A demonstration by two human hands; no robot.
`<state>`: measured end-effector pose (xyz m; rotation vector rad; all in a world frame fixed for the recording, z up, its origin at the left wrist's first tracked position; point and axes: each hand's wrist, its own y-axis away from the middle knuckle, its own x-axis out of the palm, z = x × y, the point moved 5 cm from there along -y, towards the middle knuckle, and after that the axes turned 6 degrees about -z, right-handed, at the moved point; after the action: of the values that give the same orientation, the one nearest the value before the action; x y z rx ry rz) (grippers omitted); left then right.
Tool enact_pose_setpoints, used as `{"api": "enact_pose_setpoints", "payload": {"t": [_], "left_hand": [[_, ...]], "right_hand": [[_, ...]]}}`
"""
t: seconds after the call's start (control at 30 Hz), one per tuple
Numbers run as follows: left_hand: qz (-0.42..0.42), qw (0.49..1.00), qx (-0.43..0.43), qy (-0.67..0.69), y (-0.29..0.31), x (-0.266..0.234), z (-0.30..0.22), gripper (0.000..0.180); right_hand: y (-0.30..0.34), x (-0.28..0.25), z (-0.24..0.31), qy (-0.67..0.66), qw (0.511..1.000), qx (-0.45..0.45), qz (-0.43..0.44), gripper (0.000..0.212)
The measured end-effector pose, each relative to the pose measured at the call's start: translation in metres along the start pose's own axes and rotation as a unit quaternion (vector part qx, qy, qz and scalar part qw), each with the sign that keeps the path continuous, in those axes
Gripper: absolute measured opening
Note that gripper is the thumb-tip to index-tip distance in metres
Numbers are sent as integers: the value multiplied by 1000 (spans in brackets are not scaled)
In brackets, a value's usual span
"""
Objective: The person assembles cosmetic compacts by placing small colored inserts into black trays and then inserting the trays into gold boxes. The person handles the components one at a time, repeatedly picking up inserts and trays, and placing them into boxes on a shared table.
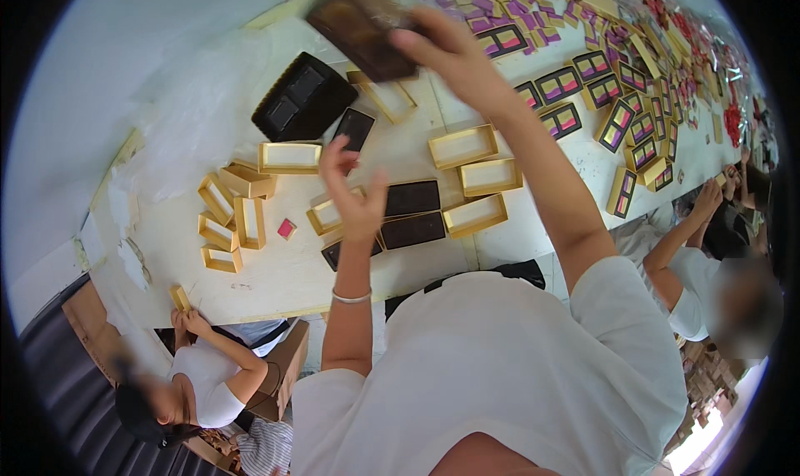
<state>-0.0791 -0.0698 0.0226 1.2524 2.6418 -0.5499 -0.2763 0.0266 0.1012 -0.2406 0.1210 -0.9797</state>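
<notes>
Nearest the camera is the person's white T-shirt (517, 368), w/ both bare forearms rising from it over the long white table (275, 284).

The left hand (354, 189) — thin bracelet (351, 297) on the wrist — hangs above the table w/ fingers loosely spread and curled, holding nothing. Right under it lie a gold open box (327, 215) and two dark brown flat trays (412, 214) side by side; a third dark tray peeks out below the wrist.

The right hand (446, 47) is raised higher and farther out, fingers pinching the edge of a dark brown tray (358, 26), which is blurred and tilted in the air above the table's far part, touching nothing else.

Around: more gold open boxes (475, 176) to the right of the trays, another cluster of gold boxes (229, 214) to the left, a small pink piece (287, 229) between them. Farther out, a black moulded insert tray (304, 97).

Far right end — rows of filled boxes w/ pink, purple and yellow strips (583, 93), plus loose purple packets.

Other ppl: one in white at lower left (208, 384) w/ hands at the table edge, another in white at the right edge (692, 276) reaching toward the boxes.
</notes>
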Motion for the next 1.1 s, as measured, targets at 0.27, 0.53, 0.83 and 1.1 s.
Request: {"api": "enact_pose_setpoints", "payload": {"t": [0.27,0.53,0.83,1.1], "left_hand": [[353,925,51,-131,15,99,-37,83],[255,926,-67,-271,39,116,-9,77],[344,911,18,-227,25,120,24,73],[378,901,9,-213,11,111,29,65]], "right_hand": [[150,-90,-86,-159,862,417,243,28],[175,-83,-26,405,892,18,198,58],[157,-86,-66,458,835,-84,293,53],[164,-80,-88,461,778,-172,390,46]]}}
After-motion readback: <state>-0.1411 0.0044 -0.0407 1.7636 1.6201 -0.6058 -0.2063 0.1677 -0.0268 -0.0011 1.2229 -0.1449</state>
